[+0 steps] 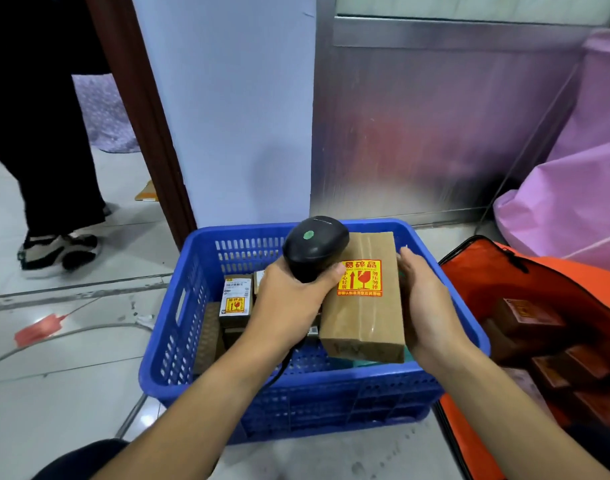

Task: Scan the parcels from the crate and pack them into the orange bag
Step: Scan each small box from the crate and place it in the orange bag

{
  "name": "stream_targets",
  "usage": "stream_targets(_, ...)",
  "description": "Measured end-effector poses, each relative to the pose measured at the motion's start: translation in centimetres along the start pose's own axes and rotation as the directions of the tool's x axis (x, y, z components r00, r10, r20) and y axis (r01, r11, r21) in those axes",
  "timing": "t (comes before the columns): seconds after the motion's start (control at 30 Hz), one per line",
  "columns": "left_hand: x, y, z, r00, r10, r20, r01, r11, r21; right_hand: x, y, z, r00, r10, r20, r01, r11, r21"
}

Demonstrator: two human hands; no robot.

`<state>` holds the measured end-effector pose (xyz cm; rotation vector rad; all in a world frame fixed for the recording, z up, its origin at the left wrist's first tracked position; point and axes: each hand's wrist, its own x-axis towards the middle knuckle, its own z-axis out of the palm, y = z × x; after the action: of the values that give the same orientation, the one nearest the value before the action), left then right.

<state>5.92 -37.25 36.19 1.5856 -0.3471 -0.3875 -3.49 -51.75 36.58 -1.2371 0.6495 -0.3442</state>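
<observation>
Parcel (365, 320) stickered 易碎品 — held by right hand (431, 306), scanner (314, 245) gripped in left hand (289, 301), above blue crate (331, 403).

Pink bags (570, 188) rt, red tag (37, 329) lt.

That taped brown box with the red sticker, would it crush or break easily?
Probably stiff: the parcel keeps square edges in the right hand. Likely fragile inside, given its broken-glass sticker. Seemingly light, since that hand alone appears to carry it.
</observation>
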Motion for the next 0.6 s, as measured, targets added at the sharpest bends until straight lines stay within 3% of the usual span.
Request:
stream_targets(0.2, 0.1, 0.5, -0.2, 0.997, 0.018, -0.077, -0.022, 0.999, -0.042, -0.9, 0.0, 0.1, 0.954, 0.182, 0.237, -0.216, 0.968, 0.127)
stream_targets(0.3, 0.2, 0.5, -0.4, 0.994, 0.023, -0.108, -0.029, 0.998, -0.052, -1.8, 0.3, 0.7, 0.922, 0.176, 0.344, -0.256, 0.945, 0.202)
stream_targets(0.43, 0.2, 0.6, -0.5, 0.994, 0.028, -0.106, -0.034, 0.998, -0.058, -2.1, 0.1, 0.5, 0.937, 0.073, 0.342, -0.133, 0.979, 0.155)
stream_targets(0.6, -0.2, 1.0, -0.9, 0.999, -0.023, -0.038, 0.021, 0.997, -0.07, -1.0, -0.3, 0.0, 0.984, -0.081, 0.16, 0.117, 0.966, -0.229)
